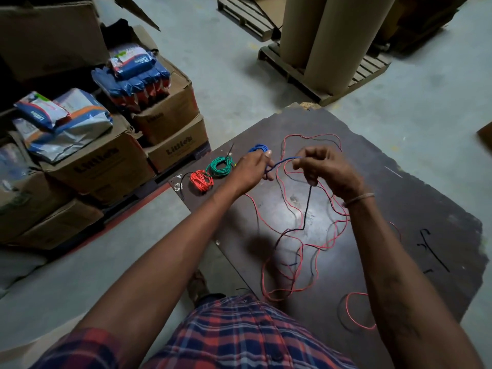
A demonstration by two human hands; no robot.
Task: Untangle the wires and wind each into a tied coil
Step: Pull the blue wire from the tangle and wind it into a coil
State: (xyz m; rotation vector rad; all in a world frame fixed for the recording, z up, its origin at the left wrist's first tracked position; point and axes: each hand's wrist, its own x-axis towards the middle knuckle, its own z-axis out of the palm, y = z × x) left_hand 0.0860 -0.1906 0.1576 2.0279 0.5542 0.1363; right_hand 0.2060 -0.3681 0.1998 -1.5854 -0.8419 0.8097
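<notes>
A blue wire coil is held in my left hand above the dark board. Its free blue end stretches right to my right hand, which pinches it and also has a black wire hanging from it. A loose tangle of red wire and black wire spreads over the board under and in front of both hands. Two wound coils lie at the board's left corner: a green coil and a red coil.
Stacked cardboard boxes with blue packets stand on the left. Tall brown paper rolls rest on a wooden pallet at the back. Concrete floor surrounds the board. A black cable tie lies beyond the green coil.
</notes>
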